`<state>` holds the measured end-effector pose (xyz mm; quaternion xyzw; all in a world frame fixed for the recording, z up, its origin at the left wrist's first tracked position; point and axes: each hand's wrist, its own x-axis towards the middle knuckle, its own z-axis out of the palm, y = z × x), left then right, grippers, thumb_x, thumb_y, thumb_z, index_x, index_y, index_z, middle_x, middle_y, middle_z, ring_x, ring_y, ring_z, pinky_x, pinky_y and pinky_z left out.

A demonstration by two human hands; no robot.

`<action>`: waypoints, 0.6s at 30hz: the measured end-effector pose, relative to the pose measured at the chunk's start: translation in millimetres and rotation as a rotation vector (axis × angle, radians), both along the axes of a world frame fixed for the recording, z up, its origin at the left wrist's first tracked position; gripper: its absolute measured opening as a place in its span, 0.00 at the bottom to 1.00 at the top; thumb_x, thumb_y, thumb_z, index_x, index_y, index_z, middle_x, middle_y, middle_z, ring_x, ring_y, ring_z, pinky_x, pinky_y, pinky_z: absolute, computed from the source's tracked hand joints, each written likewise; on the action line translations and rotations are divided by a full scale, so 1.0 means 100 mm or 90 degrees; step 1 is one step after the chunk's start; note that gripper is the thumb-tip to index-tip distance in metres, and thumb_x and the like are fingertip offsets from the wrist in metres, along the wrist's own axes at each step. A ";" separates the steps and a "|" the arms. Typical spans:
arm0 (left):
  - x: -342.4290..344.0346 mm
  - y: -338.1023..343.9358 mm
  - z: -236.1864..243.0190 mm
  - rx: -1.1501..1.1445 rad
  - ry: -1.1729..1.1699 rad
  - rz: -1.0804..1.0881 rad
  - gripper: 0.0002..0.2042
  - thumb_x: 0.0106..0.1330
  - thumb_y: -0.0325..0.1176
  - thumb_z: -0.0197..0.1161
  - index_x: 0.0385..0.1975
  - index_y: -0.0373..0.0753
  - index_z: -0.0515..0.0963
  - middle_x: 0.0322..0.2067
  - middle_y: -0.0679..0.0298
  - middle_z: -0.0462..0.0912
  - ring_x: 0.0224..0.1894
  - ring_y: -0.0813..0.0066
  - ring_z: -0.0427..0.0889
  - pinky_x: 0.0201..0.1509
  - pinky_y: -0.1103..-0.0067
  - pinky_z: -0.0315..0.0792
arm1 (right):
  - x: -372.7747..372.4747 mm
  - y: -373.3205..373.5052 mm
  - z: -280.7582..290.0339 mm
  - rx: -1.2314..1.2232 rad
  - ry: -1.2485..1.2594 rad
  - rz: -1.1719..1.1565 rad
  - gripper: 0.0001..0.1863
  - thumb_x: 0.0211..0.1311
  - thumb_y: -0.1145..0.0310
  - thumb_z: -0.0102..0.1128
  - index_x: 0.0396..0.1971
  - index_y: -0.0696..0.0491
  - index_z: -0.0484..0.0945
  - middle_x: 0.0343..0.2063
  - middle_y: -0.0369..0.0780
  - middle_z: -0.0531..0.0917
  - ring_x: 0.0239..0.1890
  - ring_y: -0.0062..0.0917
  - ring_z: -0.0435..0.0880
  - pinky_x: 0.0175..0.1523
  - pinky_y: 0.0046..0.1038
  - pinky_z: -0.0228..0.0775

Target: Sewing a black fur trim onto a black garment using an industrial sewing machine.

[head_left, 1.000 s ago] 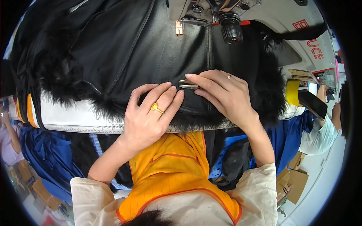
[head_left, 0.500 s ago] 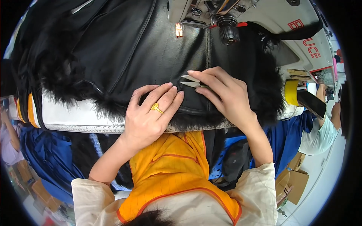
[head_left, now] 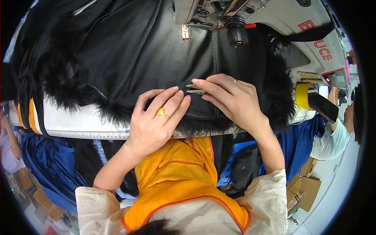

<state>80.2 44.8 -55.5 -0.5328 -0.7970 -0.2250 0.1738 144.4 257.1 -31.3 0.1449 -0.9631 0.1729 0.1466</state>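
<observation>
A black leather garment (head_left: 156, 58) with fur trim and stitched seams lies spread under both hands. My left hand (head_left: 156, 115), with a gold ring on it, rests flat on the leather near the front fur edge, fingers stretched out. In my right hand (head_left: 237, 102) is a pair of thread snips (head_left: 194, 92), held between thumb and fingers. Their two pointed blades face left, a little apart, close to the left fingertips. What lies between the blades is too small to make out.
The sewing machine head (head_left: 250, 13) stands over the garment at the top, its small lamp lit beside a black knob (head_left: 237, 37). A ruler strip (head_left: 90, 134) runs along the table's front edge. At right are a yellow tape roll (head_left: 302, 96) and a phone (head_left: 323, 106). Other people sit at both sides.
The snips' blades have come closer together and tipped slightly, moving a little left. My right hand's fingers have drawn in. The left hand stays in place.
</observation>
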 end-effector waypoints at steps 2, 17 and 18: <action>0.00 0.00 0.00 0.001 0.000 0.000 0.15 0.51 0.28 0.58 0.40 0.37 0.81 0.42 0.64 0.80 0.49 0.71 0.79 0.51 0.70 0.71 | -0.01 -0.01 -0.01 0.010 -0.005 -0.010 0.21 0.51 0.69 0.66 0.48 0.46 0.80 0.33 0.34 0.80 0.32 0.25 0.82 0.34 0.24 0.75; 0.01 0.00 0.02 -0.004 -0.009 0.006 0.15 0.51 0.28 0.58 0.41 0.38 0.81 0.42 0.64 0.80 0.49 0.71 0.79 0.51 0.70 0.71 | 0.01 0.04 0.01 -0.025 -0.032 0.008 0.22 0.50 0.69 0.66 0.49 0.45 0.79 0.34 0.34 0.79 0.31 0.24 0.82 0.33 0.23 0.75; 0.01 0.00 0.02 -0.003 -0.010 0.007 0.15 0.51 0.28 0.58 0.40 0.38 0.81 0.42 0.64 0.80 0.49 0.71 0.79 0.51 0.70 0.71 | 0.02 0.03 0.01 -0.010 -0.026 0.004 0.22 0.50 0.68 0.66 0.49 0.45 0.79 0.34 0.34 0.79 0.31 0.24 0.82 0.33 0.23 0.75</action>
